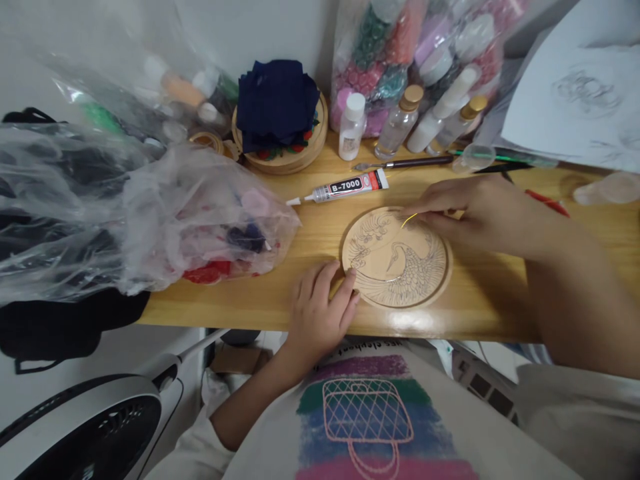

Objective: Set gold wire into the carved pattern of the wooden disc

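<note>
A round wooden plate (pixel 375 267) with a crane and swirling lines drawn on it lies on the table before me. My left hand (pixel 324 303) rests at its lower left, fingers extended, with the fingertips nearest the plate touching its rim. Over the upper right of the plate, my right hand (pixel 465 210) pinches a thin gold wire (pixel 409 220) between thumb and forefinger. The wire's free end points down toward the drawing. A pale curved line, perhaps wire too, runs below the crane's head.
Behind the plate lie a B-7000 glue tube (pixel 345 189) and a dark-handled tool (pixel 417 162). Several small bottles (pixel 397 127) stand farther back. Dark blue cloth (pixel 275 103) sits on a round wooden box (pixel 300 160). Plastic bags (pixel 165 213) crowd the left; drawn paper (pixel 545 113) is right.
</note>
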Demonstrator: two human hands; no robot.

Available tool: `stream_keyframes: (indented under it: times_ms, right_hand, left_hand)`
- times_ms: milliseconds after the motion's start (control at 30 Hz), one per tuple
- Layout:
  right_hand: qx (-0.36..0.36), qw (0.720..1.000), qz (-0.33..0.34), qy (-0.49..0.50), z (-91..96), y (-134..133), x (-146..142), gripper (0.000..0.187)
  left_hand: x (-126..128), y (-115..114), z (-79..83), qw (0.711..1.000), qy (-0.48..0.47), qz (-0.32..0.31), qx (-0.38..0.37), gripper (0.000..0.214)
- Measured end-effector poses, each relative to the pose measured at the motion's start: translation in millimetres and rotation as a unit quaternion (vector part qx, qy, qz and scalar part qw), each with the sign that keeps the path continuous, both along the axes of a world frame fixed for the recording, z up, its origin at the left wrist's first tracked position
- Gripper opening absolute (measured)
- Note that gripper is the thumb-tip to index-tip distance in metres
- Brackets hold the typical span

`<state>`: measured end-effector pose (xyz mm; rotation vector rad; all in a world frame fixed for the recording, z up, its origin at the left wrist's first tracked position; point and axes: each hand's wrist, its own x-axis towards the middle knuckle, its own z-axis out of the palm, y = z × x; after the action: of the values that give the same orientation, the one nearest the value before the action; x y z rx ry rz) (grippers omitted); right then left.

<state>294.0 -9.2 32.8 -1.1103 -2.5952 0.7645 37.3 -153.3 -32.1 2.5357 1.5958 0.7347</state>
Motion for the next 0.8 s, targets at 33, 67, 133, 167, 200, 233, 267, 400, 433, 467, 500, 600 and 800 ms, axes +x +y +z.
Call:
stream_keyframes:
  times_ms: [33, 67, 133, 167, 200, 233, 267, 400, 433, 467, 500, 600, 800]
  right_hand:
    - [0.0, 1.0, -0.004, -0.006, 0.4, -2.2, -1.6, 0.033]
    - [0.001, 1.0, -0.009, -0.013, 0.7, -4.8, -3.6, 0.033]
    - [0.006, 1.0, -0.017, -0.024, 1.0, -10.7, -8.4, 0.033]
    - [0.007, 1.0, -0.014, -0.023, 0.9, -13.7, -11.1, 0.034]
    - [0.005, 1.0, -0.007, -0.022, 0.7, -16.7, -13.9, 0.034]
    - [0.002, 1.0, 0.005, -0.016, 0.3, -19.4, -16.6, 0.035]
    - [0.0, 1.0, 0.018, -0.009, -0.1, -21.7, -19.3, 0.036]
    - [0.011, 0.998, 0.064, 0.016, -3.4, -27.2, -29.2, 0.032]
    - [0.016, 0.997, 0.071, 0.019, -4.6, -27.8, -31.5, 0.03]
    - [0.021, 0.997, 0.076, 0.019, -6.0, -28.3, -33.8, 0.029]
    - [0.026, 0.996, 0.08, 0.017, -7.5, -28.6, -36.1, 0.028]
    - [0.041, 0.995, 0.087, 0.001, -12.9, -29.3, -42.7, 0.029]
    - [0.093, 0.989, 0.112, 0.009, -22.1, -29.2, -52.5, 0.033]
  left_hand:
    - [-0.1, 0.0, -0.1, 1.0, 0.0, -0.001, -0.001, 0.029]
    - [-0.1, 0.1, -0.2, 1.0, -0.001, -0.002, -0.001, 0.029]
    - [0.1, 0.5, 0.2, 1.0, -0.002, -0.004, 0.0, 0.029]
    - [0.2, 0.7, 0.6, 1.0, -0.002, -0.003, 0.001, 0.029]
    - [0.4, 0.9, 0.9, 1.0, -0.001, -0.003, 0.001, 0.029]
    - [0.5, 1.1, 1.3, 1.0, -0.001, -0.002, 0.0, 0.029]
    - [0.6, 1.2, 1.6, 1.0, 0.0, -0.002, 0.0, 0.03]
    - [0.2, 1.3, 2.2, 1.0, 0.003, -0.005, 0.001, 0.029]
    - [0.0, 1.3, 2.3, 1.0, 0.004, -0.005, -0.002, 0.029]
    - [-0.2, 1.2, 2.4, 1.0, 0.004, -0.005, -0.005, 0.03]
    - [-0.3, 1.2, 2.5, 1.0, 0.005, -0.006, -0.007, 0.03]
    - [-0.2, 1.2, 3.0, 1.0, 0.008, -0.005, -0.005, 0.03]
    - [0.3, 0.9, 2.6, 1.0, 0.004, -0.004, -0.001, 0.031]
